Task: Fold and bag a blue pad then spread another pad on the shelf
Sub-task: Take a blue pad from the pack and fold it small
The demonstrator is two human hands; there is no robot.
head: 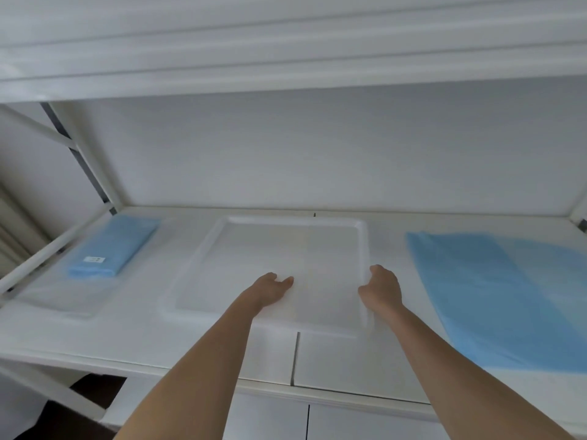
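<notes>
Both hands, left hand (272,289) flat, right hand (381,287) gripping the tray (203,249) rim; spread blue pad (495,296) lies right.

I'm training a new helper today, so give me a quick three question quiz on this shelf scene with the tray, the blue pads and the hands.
1. True or false: the folded blue pad lies to the right of the white tray.
2. Which hand grips the tray's right rim: A) left hand, B) right hand, C) neither?
3. Fill in: the spread blue pad lies on the shelf to the ______ of the tray.

Key:
1. False; it lies to the left, inside a clear bag.
2. B; its fingers curl over that rim, while the left hand rests inside the tray.
3. Right.
</notes>
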